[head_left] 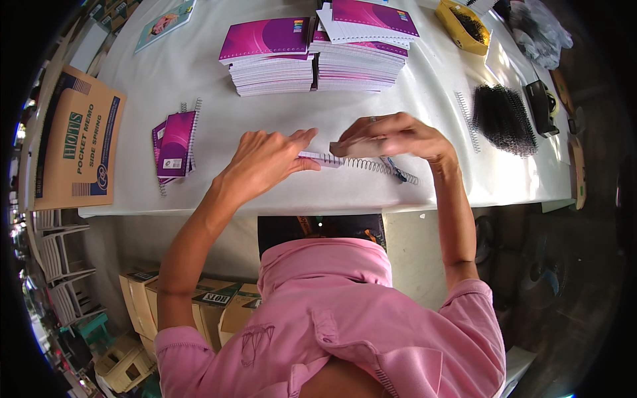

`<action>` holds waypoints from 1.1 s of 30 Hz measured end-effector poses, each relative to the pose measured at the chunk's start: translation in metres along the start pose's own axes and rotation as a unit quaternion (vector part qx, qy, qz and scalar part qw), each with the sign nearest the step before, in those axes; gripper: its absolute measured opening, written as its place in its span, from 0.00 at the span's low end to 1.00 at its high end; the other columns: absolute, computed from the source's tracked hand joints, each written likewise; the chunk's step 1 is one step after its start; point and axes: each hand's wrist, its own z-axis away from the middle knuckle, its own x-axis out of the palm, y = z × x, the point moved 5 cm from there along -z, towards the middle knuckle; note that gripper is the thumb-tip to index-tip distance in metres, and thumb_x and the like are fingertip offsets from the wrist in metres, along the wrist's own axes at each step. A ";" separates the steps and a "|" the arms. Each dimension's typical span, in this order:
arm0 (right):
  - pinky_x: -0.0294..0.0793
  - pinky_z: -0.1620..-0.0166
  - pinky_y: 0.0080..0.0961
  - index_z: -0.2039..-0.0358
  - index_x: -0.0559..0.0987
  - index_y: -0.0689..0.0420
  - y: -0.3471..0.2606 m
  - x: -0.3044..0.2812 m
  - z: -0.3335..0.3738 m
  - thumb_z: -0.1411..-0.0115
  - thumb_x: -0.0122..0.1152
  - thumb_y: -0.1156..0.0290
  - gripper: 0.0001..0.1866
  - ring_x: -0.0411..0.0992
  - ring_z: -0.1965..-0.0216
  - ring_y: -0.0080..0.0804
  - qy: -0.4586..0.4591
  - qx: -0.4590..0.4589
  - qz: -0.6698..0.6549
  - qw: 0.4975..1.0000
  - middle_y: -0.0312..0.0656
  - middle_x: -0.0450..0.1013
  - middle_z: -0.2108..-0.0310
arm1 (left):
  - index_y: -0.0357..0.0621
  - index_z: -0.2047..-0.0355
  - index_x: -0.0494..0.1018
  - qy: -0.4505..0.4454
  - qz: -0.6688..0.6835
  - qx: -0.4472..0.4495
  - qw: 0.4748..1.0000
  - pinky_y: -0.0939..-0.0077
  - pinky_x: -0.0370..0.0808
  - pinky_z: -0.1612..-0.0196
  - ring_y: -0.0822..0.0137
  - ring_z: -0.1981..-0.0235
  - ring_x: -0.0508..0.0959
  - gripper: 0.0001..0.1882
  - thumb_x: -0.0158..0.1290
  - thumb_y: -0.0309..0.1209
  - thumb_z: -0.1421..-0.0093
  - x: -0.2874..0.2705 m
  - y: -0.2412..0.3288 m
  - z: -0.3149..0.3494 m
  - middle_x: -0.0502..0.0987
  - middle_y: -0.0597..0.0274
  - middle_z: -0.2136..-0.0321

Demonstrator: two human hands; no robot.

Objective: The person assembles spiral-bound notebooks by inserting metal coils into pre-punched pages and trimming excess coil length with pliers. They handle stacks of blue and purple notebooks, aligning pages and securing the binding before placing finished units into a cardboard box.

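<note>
My left hand [265,157] grips a small pad of paper [322,160] between thumb and fingers, just above the white table. A long wire spiral coil [371,164] runs through the pad's edge and sticks out to the right. Over that coil hovers my right hand [398,138], blurred by motion, its fingers pointing left toward the pad. A greyish-brown end shows at its fingertips; I cannot make out whether that is a thing or a finger covering. Beneath the coil lies a slim dark-blue tool [397,170], partly hidden.
Stacks of purple-covered notebooks [272,76] stand at the far middle. Several spiral-bound purple pocket notebooks [176,146] lie left. A pile of black coils [504,119], a tape dispenser [544,108] and a yellow box [464,30] sit right. A cardboard carton [79,139] stands far left.
</note>
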 end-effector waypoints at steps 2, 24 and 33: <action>0.67 0.45 0.32 0.54 0.81 0.64 0.002 0.003 -0.006 0.42 0.62 0.49 0.29 0.72 0.52 0.40 0.016 0.068 0.084 0.994 0.49 0.76 0.54 | 0.40 0.48 0.72 -0.007 0.000 0.004 1.000 0.58 0.75 0.75 0.49 0.76 0.80 0.32 0.54 0.53 0.42 -0.003 0.001 -0.003 0.81 0.51 0.72; 0.69 0.48 0.31 0.55 0.81 0.65 0.012 -0.011 -0.034 0.48 0.65 0.43 0.35 0.73 0.54 0.38 0.032 0.026 -0.191 0.981 0.47 0.77 0.57 | 0.58 0.37 0.64 0.111 0.236 -0.109 0.959 0.63 0.75 0.47 0.54 0.47 0.76 0.46 0.70 0.39 0.58 -0.008 -0.039 0.000 0.75 0.55 0.47; 0.68 0.47 0.30 0.56 0.81 0.64 0.001 -0.003 -0.050 0.46 0.63 0.45 0.32 0.72 0.55 0.36 0.040 0.075 0.055 0.995 0.46 0.77 0.59 | 0.57 0.30 0.48 0.216 0.461 -0.155 0.846 0.68 0.72 0.42 0.60 0.44 0.74 0.60 0.72 0.33 0.61 0.022 -0.052 0.012 0.74 0.47 0.46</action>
